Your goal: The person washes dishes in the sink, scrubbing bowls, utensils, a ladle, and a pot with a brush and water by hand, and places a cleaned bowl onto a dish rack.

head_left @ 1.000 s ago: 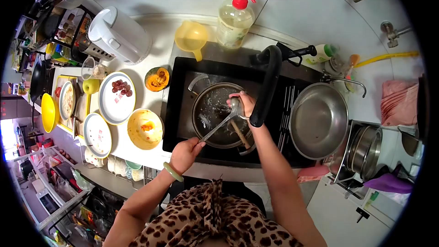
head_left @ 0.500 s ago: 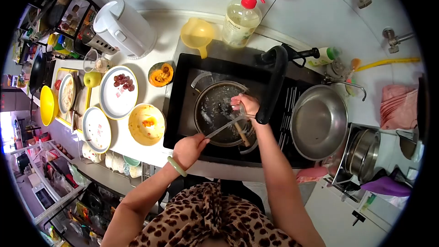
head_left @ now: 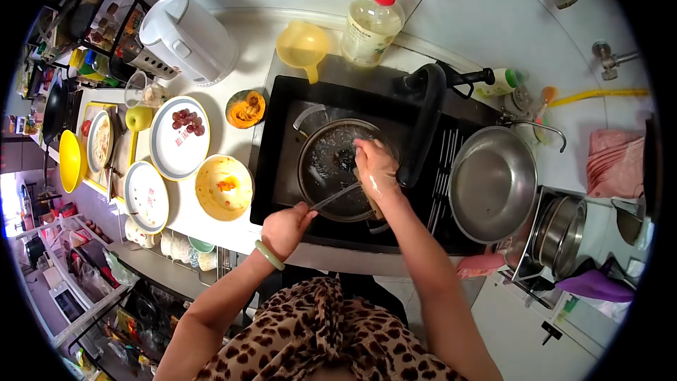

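My left hand (head_left: 285, 229), with a pale green bangle at the wrist, is closed around the end of a long thin grey utensil (head_left: 331, 199). Its shaft slants up to the right over a metal pot (head_left: 302, 182) of water in the black sink (head_left: 275, 148). My right hand (head_left: 377, 171) is wet and over the pot, at the utensil's far end, with fingers curled; it hides that end and whatever the fingers grip. A wooden handle (head_left: 369, 204) shows partly below this hand. The black faucet (head_left: 423, 127) arches just to the right.
Left of the sink stand a yellow bowl with orange residue (head_left: 224, 204), a plate with grapes (head_left: 168, 152) and a cut pumpkin piece (head_left: 247, 109). Behind are a yellow ladle (head_left: 302, 44) and a pump bottle (head_left: 374, 28). A steel basin (head_left: 492, 183) sits at right.
My right hand has turned and come down slightly, now covering the utensil's far end and most of the wooden handle. My left hand has shifted slightly left, still holding the utensil.
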`<act>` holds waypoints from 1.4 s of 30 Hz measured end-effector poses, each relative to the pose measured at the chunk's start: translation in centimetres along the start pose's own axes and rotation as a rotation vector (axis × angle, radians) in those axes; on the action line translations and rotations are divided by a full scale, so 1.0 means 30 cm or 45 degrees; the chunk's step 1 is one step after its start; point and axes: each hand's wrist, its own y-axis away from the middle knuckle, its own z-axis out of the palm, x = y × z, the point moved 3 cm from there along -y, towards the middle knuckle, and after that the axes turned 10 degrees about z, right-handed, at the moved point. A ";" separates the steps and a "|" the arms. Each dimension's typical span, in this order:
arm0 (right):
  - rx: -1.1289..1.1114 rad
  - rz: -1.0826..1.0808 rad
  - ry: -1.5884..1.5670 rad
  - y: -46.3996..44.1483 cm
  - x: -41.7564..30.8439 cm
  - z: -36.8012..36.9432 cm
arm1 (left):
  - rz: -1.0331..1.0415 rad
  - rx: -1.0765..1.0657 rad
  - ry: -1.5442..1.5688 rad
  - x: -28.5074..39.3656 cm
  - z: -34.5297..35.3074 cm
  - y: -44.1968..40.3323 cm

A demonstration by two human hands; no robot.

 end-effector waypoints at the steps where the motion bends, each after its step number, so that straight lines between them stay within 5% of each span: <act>1: -0.011 -0.146 0.080 0.010 -0.011 -0.007 | 0.021 0.019 0.085 0.001 0.020 0.003; 2: 0.029 -0.435 0.140 0.030 -0.036 -0.017 | 0.045 0.044 0.170 0.004 0.033 0.001; 5: -0.347 -0.414 0.078 -0.019 -0.050 -0.065 | -0.155 -0.009 0.593 0.002 0.067 0.003; 7: -0.397 0.078 -0.330 -0.070 0.005 -0.064 | -0.207 0.042 0.695 -0.013 0.092 0.008; 9: -0.571 0.488 -1.509 -0.111 0.086 -0.015 | -0.279 0.043 0.818 -0.040 0.093 -0.006; 12: -0.255 0.539 -1.648 -0.051 0.122 0.028 | -0.380 -0.030 1.128 -0.054 0.111 -0.008; 16: -0.105 0.408 -1.247 -0.042 0.210 0.088 | -0.537 -0.131 1.348 -0.061 0.130 -0.002; 22: 0.273 0.126 -0.169 -0.018 0.064 -0.035 | -0.099 0.041 0.424 -0.008 0.043 -0.064; 25: 0.311 -0.059 0.106 -0.002 0.005 -0.044 | -0.102 0.040 0.374 0.014 0.034 -0.076; 26: 0.324 -0.340 0.245 0.010 -0.031 -0.045 | -0.105 0.032 0.382 0.012 0.038 -0.081; 31: -0.006 0.044 -0.123 -0.087 0.060 -0.050 | -0.162 -0.023 0.576 -0.015 0.095 -0.122; 33: 0.288 -0.128 0.318 -0.051 0.016 -0.039 | -0.172 -0.024 0.725 -0.048 0.152 -0.155; 35: 0.233 -0.152 0.527 0.015 -0.071 -0.008 | -0.256 -0.046 0.874 -0.039 0.160 -0.191; 37: 0.077 -0.144 0.323 0.087 -0.099 0.060 | -0.416 -0.098 1.018 0.001 0.136 -0.229; 42: 0.127 -0.247 0.680 -0.007 -0.043 -0.064 | -0.049 -0.056 0.550 -0.009 0.103 -0.207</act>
